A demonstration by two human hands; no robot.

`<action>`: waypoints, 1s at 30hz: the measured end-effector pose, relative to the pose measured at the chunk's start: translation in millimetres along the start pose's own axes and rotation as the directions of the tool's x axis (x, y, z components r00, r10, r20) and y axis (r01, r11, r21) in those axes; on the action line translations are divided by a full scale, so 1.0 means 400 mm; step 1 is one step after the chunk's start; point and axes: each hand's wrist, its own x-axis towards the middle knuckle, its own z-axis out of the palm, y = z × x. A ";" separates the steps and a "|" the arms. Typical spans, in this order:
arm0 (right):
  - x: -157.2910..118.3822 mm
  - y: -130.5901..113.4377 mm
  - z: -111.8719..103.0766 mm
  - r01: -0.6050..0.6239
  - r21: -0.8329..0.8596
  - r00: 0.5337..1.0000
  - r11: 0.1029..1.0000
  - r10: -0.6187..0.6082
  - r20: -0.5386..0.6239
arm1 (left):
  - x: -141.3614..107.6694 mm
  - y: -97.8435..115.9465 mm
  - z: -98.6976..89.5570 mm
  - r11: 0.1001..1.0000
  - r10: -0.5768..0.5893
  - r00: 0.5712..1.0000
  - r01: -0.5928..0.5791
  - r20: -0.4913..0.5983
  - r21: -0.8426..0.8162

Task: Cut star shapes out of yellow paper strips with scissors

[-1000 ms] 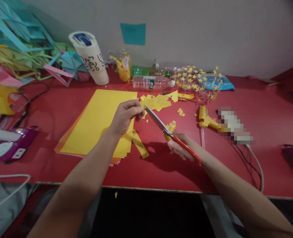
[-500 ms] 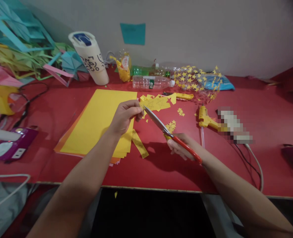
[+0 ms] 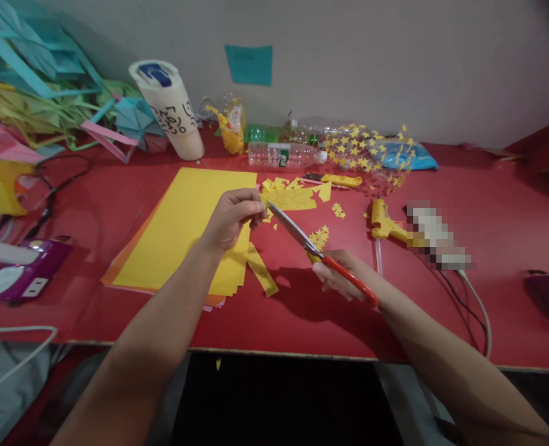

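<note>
My left hand (image 3: 237, 217) pinches the end of a yellow paper strip (image 3: 288, 199) with star outlines drawn on it, or a small piece in front of it; which one is too small to tell. In my right hand (image 3: 341, 272) are red-handled scissors (image 3: 314, 249), their blade tips touching or close to my left fingertips. Small cut yellow stars (image 3: 320, 236) lie beyond the scissors. A stack of yellow sheets (image 3: 181, 229) rests under my left forearm, and a narrow yellow strip (image 3: 262, 270) lies beside it.
Behind are a white tumbler (image 3: 169, 114), a clear bottle (image 3: 281, 155), a yellow cutter (image 3: 341, 180) and a star-covered plastic bottle (image 3: 367, 148). A glue gun (image 3: 385, 224) lies right. Left are a purple power strip (image 3: 23, 269), another glue gun (image 3: 5, 186) and paper shapes (image 3: 37, 111).
Both hands have hardly moved; the scissors' tips sit slightly further left and higher or lower by too little to tell. The yellow strip behind my fingertips looks slightly shifted.
</note>
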 end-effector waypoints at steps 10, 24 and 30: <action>0.000 -0.003 0.002 -0.013 -0.002 1.000 1.000 0.013 0.007 | 0.000 -0.004 -0.003 1.000 -0.002 1.000 0.003 0.013 -0.027; 0.003 0.006 -0.002 0.085 0.022 0.996 0.996 -0.085 0.013 | 0.001 -0.011 0.003 0.993 0.103 0.993 -0.099 -0.058 0.070; -0.001 0.003 0.005 0.065 0.031 0.998 0.997 -0.065 0.003 | -0.005 -0.013 0.017 0.987 0.132 0.990 -0.126 -0.055 0.101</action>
